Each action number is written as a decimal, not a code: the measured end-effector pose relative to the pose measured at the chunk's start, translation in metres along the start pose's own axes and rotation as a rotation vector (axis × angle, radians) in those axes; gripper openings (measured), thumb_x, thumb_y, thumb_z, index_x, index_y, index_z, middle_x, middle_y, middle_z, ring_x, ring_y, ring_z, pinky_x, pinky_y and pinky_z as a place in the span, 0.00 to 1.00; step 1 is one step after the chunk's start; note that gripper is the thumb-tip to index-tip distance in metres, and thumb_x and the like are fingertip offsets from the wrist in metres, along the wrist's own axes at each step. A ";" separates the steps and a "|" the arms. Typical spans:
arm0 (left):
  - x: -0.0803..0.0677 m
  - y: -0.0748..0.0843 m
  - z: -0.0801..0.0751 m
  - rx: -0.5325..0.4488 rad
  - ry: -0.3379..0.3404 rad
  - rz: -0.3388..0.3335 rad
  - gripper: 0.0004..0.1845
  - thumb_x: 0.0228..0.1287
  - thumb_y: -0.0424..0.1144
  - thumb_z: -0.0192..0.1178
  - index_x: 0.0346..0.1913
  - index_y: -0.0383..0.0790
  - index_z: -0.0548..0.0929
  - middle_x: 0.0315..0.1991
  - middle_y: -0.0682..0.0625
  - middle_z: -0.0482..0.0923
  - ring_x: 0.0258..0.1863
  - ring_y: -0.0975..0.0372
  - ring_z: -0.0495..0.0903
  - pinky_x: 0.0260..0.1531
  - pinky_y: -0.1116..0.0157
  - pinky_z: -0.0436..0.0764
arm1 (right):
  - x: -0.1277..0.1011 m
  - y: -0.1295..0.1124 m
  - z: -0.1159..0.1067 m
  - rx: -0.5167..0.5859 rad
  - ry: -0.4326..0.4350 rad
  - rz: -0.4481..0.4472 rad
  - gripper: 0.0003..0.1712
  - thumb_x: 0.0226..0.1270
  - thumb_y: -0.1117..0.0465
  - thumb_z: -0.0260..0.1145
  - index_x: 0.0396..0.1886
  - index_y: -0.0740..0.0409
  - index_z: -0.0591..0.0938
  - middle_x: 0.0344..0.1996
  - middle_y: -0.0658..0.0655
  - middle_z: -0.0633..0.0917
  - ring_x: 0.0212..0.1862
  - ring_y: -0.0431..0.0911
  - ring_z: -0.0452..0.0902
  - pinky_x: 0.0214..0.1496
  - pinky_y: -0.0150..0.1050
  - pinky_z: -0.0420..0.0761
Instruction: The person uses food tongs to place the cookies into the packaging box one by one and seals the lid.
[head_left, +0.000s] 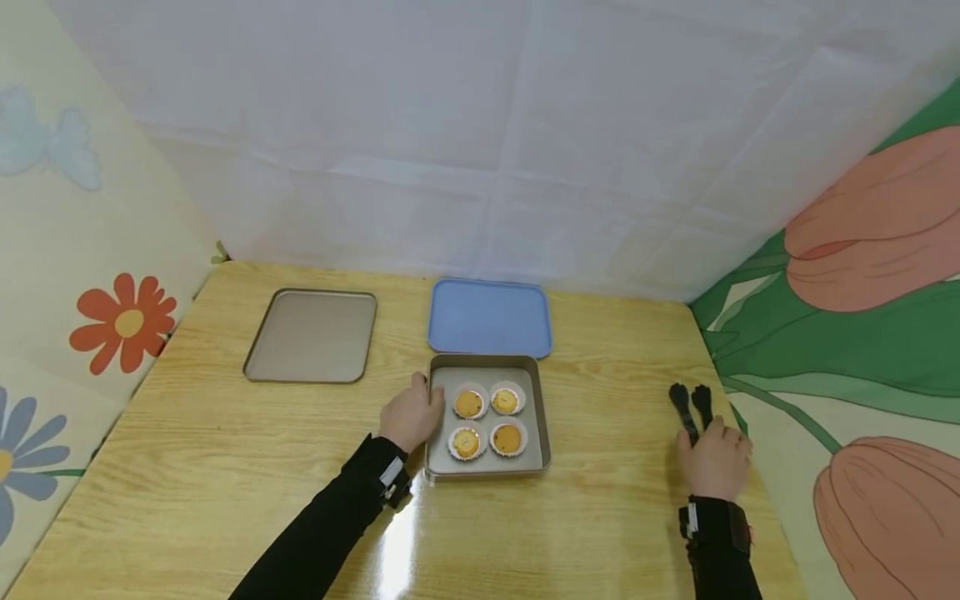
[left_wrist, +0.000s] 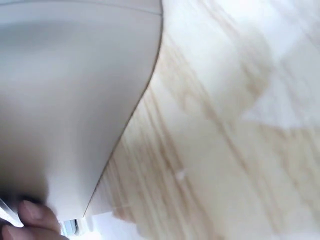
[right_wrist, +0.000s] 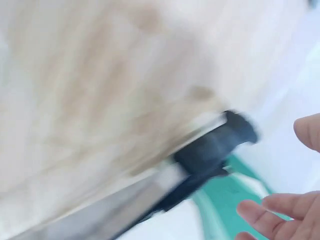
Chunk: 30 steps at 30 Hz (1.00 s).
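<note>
A square metal baking pan (head_left: 538, 417) stands in the middle of the table with several small round cakes (head_left: 469, 405) in white paper cups inside. My left hand (head_left: 411, 415) grips the pan's left wall. In the left wrist view, fingertips (left_wrist: 32, 212) sit at the edge of the pan's smooth side (left_wrist: 75, 100). Far to the right, my right hand (head_left: 716, 462) reaches over the near part of a pair of tongs (head_left: 682, 404) with black ends. The right wrist view shows its fingers (right_wrist: 272, 217) spread apart, beside the tongs' black end (right_wrist: 205, 152).
Behind the pan lies a blue tray (head_left: 491, 317), close to its far wall. A flat beige metal tray (head_left: 309, 337) is at the back left of the wooden table (head_left: 225, 483). A white cloth (head_left: 420, 150) hangs behind, and printed panels flank both sides.
</note>
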<state>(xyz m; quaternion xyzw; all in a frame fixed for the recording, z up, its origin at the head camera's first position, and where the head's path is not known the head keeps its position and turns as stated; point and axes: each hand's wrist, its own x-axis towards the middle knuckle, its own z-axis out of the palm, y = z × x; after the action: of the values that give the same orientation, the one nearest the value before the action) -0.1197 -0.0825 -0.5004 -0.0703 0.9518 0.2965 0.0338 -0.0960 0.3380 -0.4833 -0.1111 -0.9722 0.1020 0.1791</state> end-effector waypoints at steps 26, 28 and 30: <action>0.053 -0.066 -0.081 0.115 0.088 -0.022 0.20 0.59 0.39 0.58 0.44 0.22 0.72 0.37 0.30 0.74 0.37 0.41 0.76 0.35 0.50 0.74 | -0.018 -0.085 -0.005 0.126 -0.045 -0.377 0.32 0.58 0.59 0.63 0.56 0.77 0.68 0.41 0.76 0.75 0.53 0.67 0.63 0.57 0.55 0.60; 0.057 -0.069 -0.079 0.123 0.075 -0.034 0.21 0.58 0.40 0.59 0.44 0.22 0.73 0.37 0.31 0.75 0.36 0.42 0.76 0.35 0.50 0.74 | -0.020 -0.087 -0.005 0.137 -0.058 -0.373 0.31 0.58 0.59 0.63 0.56 0.77 0.68 0.41 0.76 0.75 0.53 0.67 0.63 0.55 0.56 0.62; 0.061 -0.072 -0.077 0.126 0.059 -0.045 0.20 0.58 0.39 0.59 0.42 0.23 0.73 0.36 0.31 0.75 0.36 0.42 0.76 0.34 0.50 0.74 | -0.021 -0.089 -0.005 0.141 -0.062 -0.377 0.31 0.58 0.59 0.64 0.55 0.77 0.68 0.41 0.76 0.75 0.53 0.68 0.63 0.54 0.56 0.63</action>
<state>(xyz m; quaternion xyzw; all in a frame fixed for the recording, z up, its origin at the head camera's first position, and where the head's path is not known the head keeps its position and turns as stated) -0.1708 -0.1916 -0.4840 -0.0980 0.9674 0.2330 0.0168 -0.0912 0.2482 -0.4646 0.0888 -0.9712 0.1381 0.1726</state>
